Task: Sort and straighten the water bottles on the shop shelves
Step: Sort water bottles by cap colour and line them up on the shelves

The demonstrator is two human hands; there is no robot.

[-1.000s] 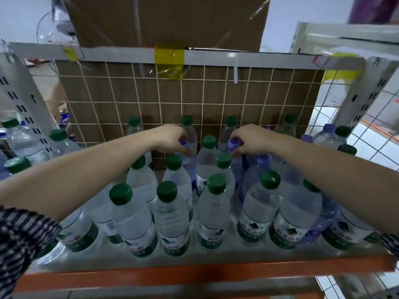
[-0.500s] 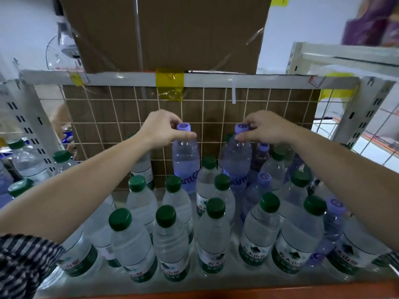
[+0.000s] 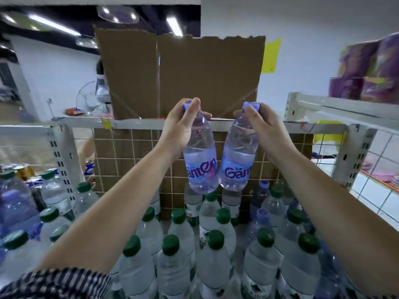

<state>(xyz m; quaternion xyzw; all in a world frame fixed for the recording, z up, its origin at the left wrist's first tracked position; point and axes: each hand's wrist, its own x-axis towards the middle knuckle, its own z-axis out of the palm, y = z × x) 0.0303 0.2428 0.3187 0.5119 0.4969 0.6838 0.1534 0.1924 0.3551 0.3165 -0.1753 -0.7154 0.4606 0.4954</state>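
Observation:
My left hand (image 3: pixel 180 126) grips the neck of a purple-capped Ganten bottle (image 3: pixel 200 162). My right hand (image 3: pixel 264 128) grips the neck of a second Ganten bottle (image 3: pixel 237 162). Both bottles hang in the air side by side, their bases almost touching, well above the shelf. Below them stand several green-capped bottles (image 3: pixel 170 262) in rows, filling the front and middle. A few purple-capped bottles (image 3: pixel 262 214) stand among the green ones toward the right.
A wire grid backed with cardboard (image 3: pixel 133 165) closes the back of the shelf. A white crossbar (image 3: pixel 138 123) runs behind the held bottles, with a large cardboard sheet (image 3: pixel 179 72) above it. More bottles (image 3: pixel 15 201) crowd the left bay. Purple packs (image 3: pixel 367 70) sit on the right upper shelf.
Both hands have lifted the two purple-capped bottles out from among the green-capped ones, up to the level of the crossbar. The camera has tilted upward.

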